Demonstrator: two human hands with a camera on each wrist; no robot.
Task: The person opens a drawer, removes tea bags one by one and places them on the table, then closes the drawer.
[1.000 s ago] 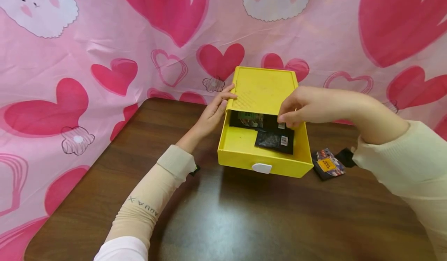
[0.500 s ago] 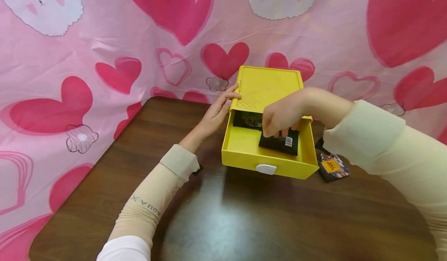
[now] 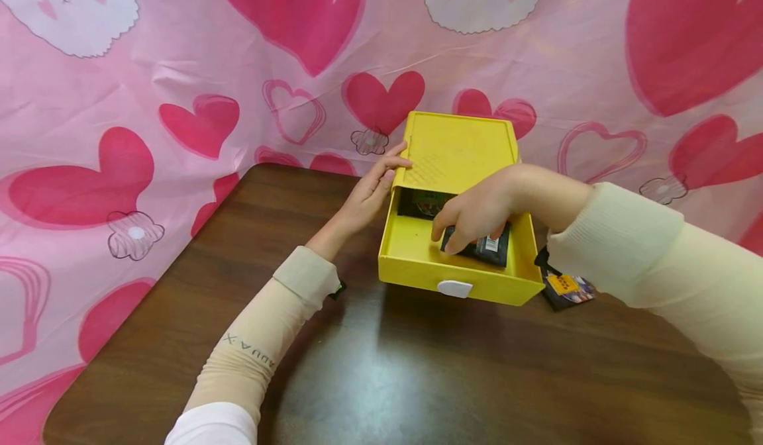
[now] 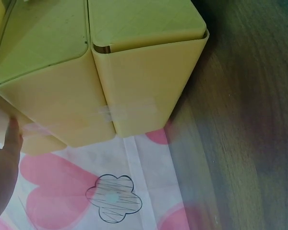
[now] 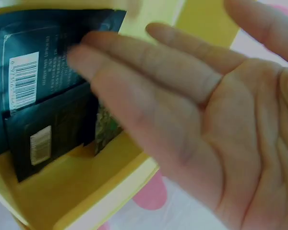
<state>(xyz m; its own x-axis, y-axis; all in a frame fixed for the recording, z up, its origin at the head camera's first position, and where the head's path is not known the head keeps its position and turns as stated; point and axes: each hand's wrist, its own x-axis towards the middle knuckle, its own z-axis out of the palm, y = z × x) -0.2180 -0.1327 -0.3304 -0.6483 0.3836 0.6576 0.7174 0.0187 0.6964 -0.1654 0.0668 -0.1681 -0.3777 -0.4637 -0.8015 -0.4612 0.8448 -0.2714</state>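
A yellow box (image 3: 465, 150) has its drawer (image 3: 417, 270) pulled out, with a white handle (image 3: 455, 289) on the front. My left hand (image 3: 365, 200) rests against the box's left side, fingers extended. Over the drawer is my right hand (image 3: 479, 210), fingers loosely spread and pointing down at a black packet (image 3: 496, 251). In the right wrist view that hand's fingers stretch out before a large black packet (image 5: 33, 79) with a barcode, and a smaller black packet (image 5: 53, 139) overlaps it. Another dark packet (image 3: 414, 203) lies at the drawer's back, partly hidden under the box top.
Right of the drawer, a colourful packet (image 3: 566, 286) with an orange label lies on the brown wooden table (image 3: 334, 379), partly hidden by the right sleeve. A pink cloth with hearts (image 3: 286, 34) hangs behind. Clear tape (image 4: 110, 112) crosses the box's side.
My right hand has moved left and lower from the drawer's back right, and its fingers have spread from a curled, pinching pose. My left hand stays against the box.
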